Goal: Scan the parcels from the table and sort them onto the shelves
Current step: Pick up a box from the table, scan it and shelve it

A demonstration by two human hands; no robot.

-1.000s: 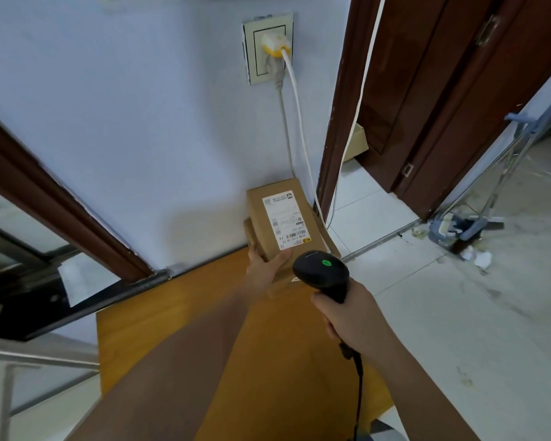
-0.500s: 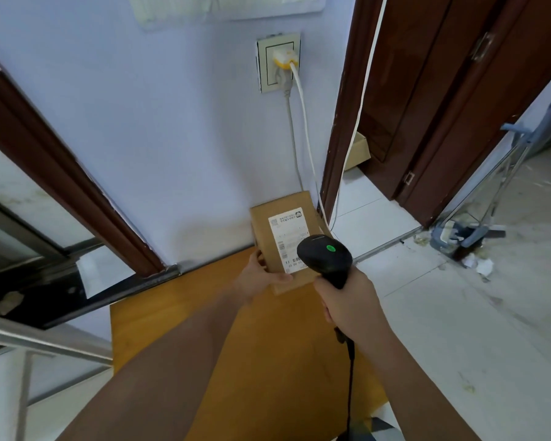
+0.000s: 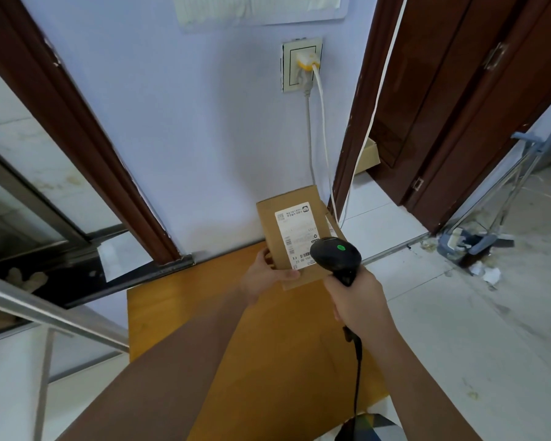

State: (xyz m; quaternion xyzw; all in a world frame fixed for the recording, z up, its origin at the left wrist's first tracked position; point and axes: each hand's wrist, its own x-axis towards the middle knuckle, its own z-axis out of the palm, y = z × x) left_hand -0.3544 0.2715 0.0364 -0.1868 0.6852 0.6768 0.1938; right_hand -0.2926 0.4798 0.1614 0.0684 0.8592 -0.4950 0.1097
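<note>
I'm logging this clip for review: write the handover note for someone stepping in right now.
Left hand grips the brown cardboard parcel at its near left corner, white shipping label facing up, over the far end of the orange wooden table.
Right hand holds the black handheld barcode scanner, green light on, aimed at the label.
Done: parcel picked up.
Left: confirm the scan, shelve it.

Soft even daylight, sharp, edges bowed

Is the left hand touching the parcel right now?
Touching. The head view shows the left hand gripping the parcel's near corner, thumb on top.
</note>
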